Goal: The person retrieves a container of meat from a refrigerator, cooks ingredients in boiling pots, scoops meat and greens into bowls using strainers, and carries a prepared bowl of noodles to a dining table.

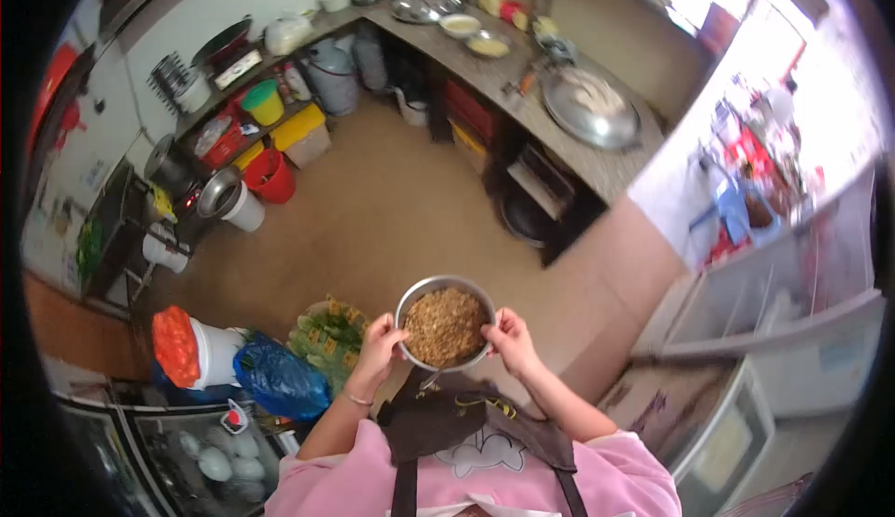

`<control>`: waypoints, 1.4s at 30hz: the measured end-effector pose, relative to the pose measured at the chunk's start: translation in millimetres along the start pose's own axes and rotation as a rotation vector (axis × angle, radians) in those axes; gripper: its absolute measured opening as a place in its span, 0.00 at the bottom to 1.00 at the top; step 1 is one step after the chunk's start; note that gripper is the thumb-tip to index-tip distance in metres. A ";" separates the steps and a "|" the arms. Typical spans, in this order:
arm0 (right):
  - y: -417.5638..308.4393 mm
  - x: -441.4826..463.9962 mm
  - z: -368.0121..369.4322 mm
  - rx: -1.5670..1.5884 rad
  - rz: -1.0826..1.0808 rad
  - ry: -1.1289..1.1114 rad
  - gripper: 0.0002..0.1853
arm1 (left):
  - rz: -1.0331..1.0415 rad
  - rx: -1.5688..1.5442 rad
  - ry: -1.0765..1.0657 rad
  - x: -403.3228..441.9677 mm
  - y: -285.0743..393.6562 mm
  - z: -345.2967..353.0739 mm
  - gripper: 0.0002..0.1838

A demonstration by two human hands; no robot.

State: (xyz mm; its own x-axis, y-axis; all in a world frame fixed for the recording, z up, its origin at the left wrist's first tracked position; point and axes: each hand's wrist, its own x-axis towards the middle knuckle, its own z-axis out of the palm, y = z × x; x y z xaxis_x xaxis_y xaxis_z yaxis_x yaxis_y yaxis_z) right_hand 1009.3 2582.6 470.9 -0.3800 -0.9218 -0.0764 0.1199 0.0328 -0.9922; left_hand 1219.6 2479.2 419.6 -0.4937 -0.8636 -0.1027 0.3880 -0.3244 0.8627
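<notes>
A round metal bowl [410,288] is held up in front of my apron, filled with a brown, crumbly food [446,327] that I cannot name for certain. My left hand [377,345] grips its left rim, thumb on the inner edge. On the opposite side, my right hand [511,338] pinches the right rim in the same way. Both hands are closed on the bowl, and their lower fingers are partly hidden beneath it. The bowl stays roughly level, above the brown floor.
Along the back wall runs a counter [597,167] with a large metal basin [589,111] and small bowls. Left stand a red bucket [269,178] and a white bucket [244,211]. Leafy greens [326,335] and a blue plastic bag [280,375] lie near my left arm. An open fridge door [783,265] is at right.
</notes>
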 end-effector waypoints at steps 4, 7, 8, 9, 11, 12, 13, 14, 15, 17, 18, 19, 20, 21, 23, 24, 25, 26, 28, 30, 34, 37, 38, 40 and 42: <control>-58.3 119.2 7.0 -0.021 0.035 -0.061 0.09 | -0.059 0.012 0.123 100.1 57.3 14.3 0.12; -102.4 233.4 30.4 -0.031 0.103 -0.017 0.10 | -0.078 0.024 0.130 203.5 130.1 13.7 0.11; -109.9 261.9 38.9 -0.009 0.130 0.013 0.10 | -0.108 -0.037 0.134 232.5 146.9 13.3 0.10; -118.9 287.9 41.3 -0.026 0.140 0.019 0.10 | -0.154 -0.104 0.141 254.6 157.0 15.1 0.09; -138.6 354.5 53.6 -0.030 0.127 0.068 0.11 | -0.221 -0.098 0.119 324.5 182.9 -2.1 0.07; -151.6 382.0 58.1 -0.017 0.135 0.091 0.11 | -0.211 -0.087 0.072 354.2 199.3 -5.8 0.06; -155.5 409.4 54.7 -0.027 0.133 0.079 0.09 | -0.206 -0.072 0.023 381.2 213.3 -8.2 0.06; -163.7 429.5 53.7 -0.003 0.141 0.124 0.09 | -0.185 -0.093 0.022 407.3 220.4 -8.6 0.06; -175.6 455.2 57.0 0.025 0.146 0.171 0.09 | -0.202 -0.076 0.014 433.2 235.4 -9.2 0.06; -193.2 509.1 56.9 0.117 0.141 0.183 0.10 | -0.179 -0.011 0.059 487.8 262.8 -11.4 0.06; -195.5 538.2 53.2 0.118 0.137 0.210 0.10 | -0.193 0.006 0.048 515.1 271.1 -16.2 0.06; -196.2 568.8 49.6 0.116 0.134 0.237 0.10 | -0.158 0.054 0.089 543.0 278.0 -23.8 0.06; -198.2 599.9 47.6 0.170 0.123 0.279 0.11 | -0.122 0.096 0.131 571.3 281.7 -30.6 0.07; -200.4 629.0 41.0 0.171 0.135 0.292 0.11 | -0.140 0.098 0.127 596.6 279.0 -37.3 0.07; -208.2 690.2 37.3 0.199 0.070 0.274 0.11 | -0.116 0.085 0.243 650.8 282.7 -63.0 0.06; -209.3 722.7 33.6 0.165 0.076 0.290 0.10 | -0.132 0.065 0.300 675.2 282.9 -75.1 0.06; -218.2 751.0 33.6 0.133 0.055 0.280 0.11 | -0.149 0.093 0.303 691.4 292.3 -77.2 0.06; -226.5 777.7 36.0 0.158 0.071 0.284 0.10 | -0.141 0.041 0.372 710.4 305.0 -79.3 0.06; -250.8 835.2 42.0 0.151 0.101 0.328 0.10 | -0.133 -0.001 0.450 758.9 331.7 -88.4 0.05; -261.7 888.6 43.4 0.154 0.045 0.286 0.10 | -0.055 -0.006 0.485 796.5 340.4 -104.6 0.05; -297.8 974.1 57.3 0.199 0.081 0.310 0.10 | -0.010 -0.012 0.505 882.2 380.5 -127.6 0.05; -306.9 1031.4 65.7 0.224 0.059 0.372 0.10 | -0.064 0.040 0.491 976.9 409.2 -162.3 0.05; -309.2 1049.5 72.4 0.259 0.047 0.411 0.10 | -0.058 0.099 0.469 1015.0 421.8 -173.4 0.05; -310.4 1082.6 85.1 0.266 0.012 0.481 0.10 | -0.010 0.175 0.394 1095.5 452.3 -181.4 0.06; -311.2 1114.7 101.9 0.267 -0.020 0.579 0.10 | 0.021 0.293 0.304 1180.2 498.4 -169.9 0.06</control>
State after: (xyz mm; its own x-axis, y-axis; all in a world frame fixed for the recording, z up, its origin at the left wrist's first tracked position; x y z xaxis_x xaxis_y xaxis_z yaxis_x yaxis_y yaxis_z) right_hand 641.7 1505.5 704.5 -0.8097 -0.5608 -0.1725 0.3036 -0.1489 -0.9411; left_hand 962.6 1232.7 644.2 -0.2190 -0.9577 -0.1867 0.1365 -0.2196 0.9660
